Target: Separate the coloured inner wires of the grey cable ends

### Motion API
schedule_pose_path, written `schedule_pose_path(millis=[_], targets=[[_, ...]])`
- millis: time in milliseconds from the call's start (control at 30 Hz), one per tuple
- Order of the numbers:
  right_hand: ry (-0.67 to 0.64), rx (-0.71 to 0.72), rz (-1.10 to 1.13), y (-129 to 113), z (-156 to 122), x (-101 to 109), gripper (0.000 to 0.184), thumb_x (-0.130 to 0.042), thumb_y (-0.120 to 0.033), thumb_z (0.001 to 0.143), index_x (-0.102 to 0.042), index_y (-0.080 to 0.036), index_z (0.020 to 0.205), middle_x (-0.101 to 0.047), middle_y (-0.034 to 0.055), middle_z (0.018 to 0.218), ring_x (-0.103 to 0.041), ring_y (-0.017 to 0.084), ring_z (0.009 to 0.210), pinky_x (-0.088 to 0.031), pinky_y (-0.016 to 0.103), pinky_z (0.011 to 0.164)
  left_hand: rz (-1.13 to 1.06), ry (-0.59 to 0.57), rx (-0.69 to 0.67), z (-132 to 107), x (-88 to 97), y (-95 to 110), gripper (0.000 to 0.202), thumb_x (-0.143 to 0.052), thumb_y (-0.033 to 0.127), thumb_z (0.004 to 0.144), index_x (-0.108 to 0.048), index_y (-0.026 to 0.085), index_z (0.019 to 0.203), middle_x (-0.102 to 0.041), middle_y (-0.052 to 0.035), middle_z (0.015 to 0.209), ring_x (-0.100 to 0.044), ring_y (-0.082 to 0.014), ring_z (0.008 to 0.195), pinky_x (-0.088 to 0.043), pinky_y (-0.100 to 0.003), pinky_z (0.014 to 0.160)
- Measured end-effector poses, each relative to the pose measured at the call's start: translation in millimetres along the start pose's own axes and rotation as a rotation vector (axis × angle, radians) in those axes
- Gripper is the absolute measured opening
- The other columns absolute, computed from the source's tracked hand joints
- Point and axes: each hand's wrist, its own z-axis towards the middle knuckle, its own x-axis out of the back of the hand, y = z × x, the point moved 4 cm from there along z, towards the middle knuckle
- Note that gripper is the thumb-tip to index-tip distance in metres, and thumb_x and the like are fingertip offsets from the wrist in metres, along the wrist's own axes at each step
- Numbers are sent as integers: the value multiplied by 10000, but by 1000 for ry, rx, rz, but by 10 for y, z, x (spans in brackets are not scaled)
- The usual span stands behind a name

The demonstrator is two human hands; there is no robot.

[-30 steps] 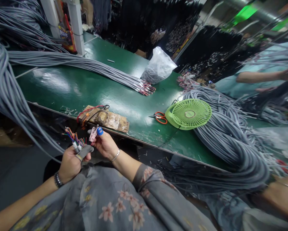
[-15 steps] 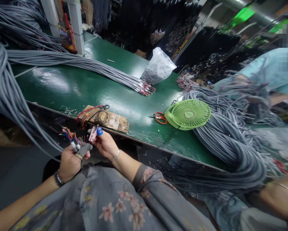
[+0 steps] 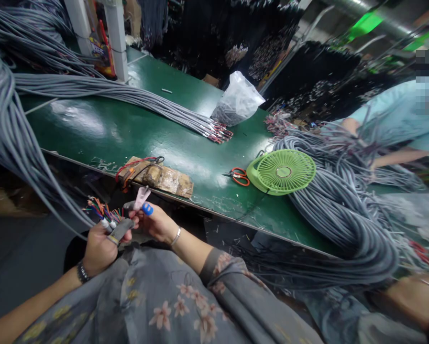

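My left hand is closed around the ends of grey cables. Thin coloured wires fan out from the cables' white-banded ends, and a grey wrap covers my left thumb. Just to the right, my right hand pinches a small pale pink clip-like tool close to the wire tips. A blue cover sits on one digit of that hand. Whether the tool grips a wire is too small to tell. Both hands are in front of the table's near edge, above my lap.
On the green table lie a wooden block with cords, orange-handled scissors, a green fan, a plastic bag and a cable bundle. More grey cables heap at right, where a person in light blue handles them.
My right hand has turned a little, so the pink tool points more up and right. Both hands sit slightly lower. The person at right has moved their arms among the cables.
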Motion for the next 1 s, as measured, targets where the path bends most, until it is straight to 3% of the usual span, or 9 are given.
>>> schedule_pose_path(millis=[67,200,467,567,667,767,900,1000], targets=[[-11,0,-39,6,-44,-23,555,-970,-591,540,-723,-167,800,-681,0,738,-547,110,628,-463,259,625,80,-40,-36,-30,22,50,278,-817,443,612,-704,224,483,-681,-26,454,-609,-178,446,-514,-290,482],[14,9,-145,-46,-75,-120,415,-973,-428,573,-725,-169,782,-666,-8,722,-556,116,641,-447,266,639,137,-68,-76,-45,43,78,322,-801,458,638,-676,233,444,-677,-26,439,-593,-183,429,-504,-295,469],[118,70,-167,-79,-92,-210,439,-987,-428,515,-667,-181,688,-593,-50,607,-458,84,544,-380,247,579,96,-34,-57,-51,47,23,241,-779,393,643,-693,228,491,-674,-17,466,-600,-173,457,-514,-291,499],[159,60,-161,-19,-83,-177,410,-970,-407,579,-649,-180,692,-556,-64,570,-416,73,500,-361,241,548,58,11,-25,-49,64,16,262,-784,421,643,-686,226,497,-669,-14,466,-598,-173,454,-514,-296,494],[92,31,-134,13,-69,-111,366,-949,-374,647,-655,-173,729,-568,-52,578,-460,88,516,-405,249,567,38,40,-18,-35,67,13,288,-797,429,644,-676,218,488,-661,-22,461,-586,-172,459,-500,-303,496],[24,-43,-54,6,-63,12,345,-907,-418,714,-671,-173,767,-635,-17,646,-554,124,590,-484,264,610,-62,57,-27,-22,55,-1,315,-802,455,641,-652,233,475,-634,-17,447,-559,-167,456,-467,-303,476],[104,-100,42,-72,-32,159,445,-717,-609,880,-694,-171,807,-664,10,707,-578,127,633,-508,239,607,-143,62,-13,-19,9,-19,281,-791,433,661,-669,250,486,-639,-17,465,-547,-163,463,-439,-297,461],[148,-70,46,-156,22,141,486,-665,-653,912,-699,-176,831,-661,10,711,-577,122,642,-505,223,606,-145,57,4,-14,-44,5,279,-803,445,639,-666,251,493,-641,-17,458,-552,-168,459,-441,-299,451]])
